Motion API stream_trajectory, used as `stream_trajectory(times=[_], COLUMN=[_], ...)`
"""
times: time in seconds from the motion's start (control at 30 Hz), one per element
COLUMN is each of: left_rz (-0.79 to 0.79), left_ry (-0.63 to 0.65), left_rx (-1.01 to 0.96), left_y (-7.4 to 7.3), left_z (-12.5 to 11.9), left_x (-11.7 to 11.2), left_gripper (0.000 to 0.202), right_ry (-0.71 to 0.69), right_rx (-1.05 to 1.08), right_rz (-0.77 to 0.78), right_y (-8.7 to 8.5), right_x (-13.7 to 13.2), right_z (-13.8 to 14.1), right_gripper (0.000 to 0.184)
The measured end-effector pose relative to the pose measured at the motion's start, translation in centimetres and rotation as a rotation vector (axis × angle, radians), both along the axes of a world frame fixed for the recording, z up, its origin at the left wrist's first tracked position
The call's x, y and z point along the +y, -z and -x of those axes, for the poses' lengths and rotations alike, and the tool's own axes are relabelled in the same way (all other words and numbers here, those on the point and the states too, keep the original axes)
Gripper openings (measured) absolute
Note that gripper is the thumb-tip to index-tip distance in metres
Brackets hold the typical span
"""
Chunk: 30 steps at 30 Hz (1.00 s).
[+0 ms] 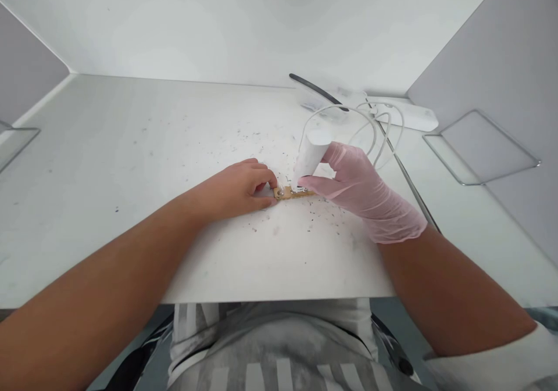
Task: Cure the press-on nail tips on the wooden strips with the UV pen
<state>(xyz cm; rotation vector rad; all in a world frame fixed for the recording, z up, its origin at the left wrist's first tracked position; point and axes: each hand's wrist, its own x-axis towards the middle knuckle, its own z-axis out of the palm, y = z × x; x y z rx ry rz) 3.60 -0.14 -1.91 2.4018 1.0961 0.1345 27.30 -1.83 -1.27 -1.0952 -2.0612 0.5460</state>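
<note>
A small tan strip-shaped board [291, 193] lies flat on the white table [131, 147], near the middle. My left hand [242, 187], bare, has its fingers curled and pinches the board's left end against the table. My right hand [357, 187], in a pink glove, is wrapped round a white pen-shaped tool [308, 158] held upright, with its tip resting on the board. A white cord [349, 112] loops from the tool's top toward the back of the table.
A white power strip [410, 115] and a black-handled tool [316, 89] lie at the back right. Wire frames stand at the right [483, 147] and far left [13, 141]. Grey partition walls close both sides. Dark specks dot the table round the board.
</note>
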Motion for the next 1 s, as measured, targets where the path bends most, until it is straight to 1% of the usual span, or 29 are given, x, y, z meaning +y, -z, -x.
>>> stream_trajectory(times=[0.27, 0.47, 0.7, 0.87, 1.0], left_rz=[-0.014, -0.012, -0.018, -0.016, -0.012], left_ry=[0.002, 0.003, 0.01, 0.016, 0.014], left_rx=[0.004, 0.005, 0.0, -0.008, -0.016], left_y=[-0.14, -0.26, -0.44, -0.32, -0.25], left_z=[-0.25, -0.41, -0.65, -0.66, -0.74], left_x=[-0.11, -0.23, -0.33, -0.33, -0.37], left_gripper=[0.02, 0.02, 0.019, 0.02, 0.02], right_ry=[-0.003, -0.013, -0.011, -0.036, -0.025], right_rx=[0.007, 0.024, 0.009, 0.024, 0.025], right_rz=[-0.014, -0.056, -0.044, -0.047, -0.046], right_y=[0.11, 0.06, 0.0, 0.04, 0.1], right_x=[0.15, 0.1, 0.15, 0.25, 0.21], right_z=[0.0, 0.04, 0.15, 0.12, 0.18], right_gripper=[0.01, 0.01, 0.009, 0.01, 0.01])
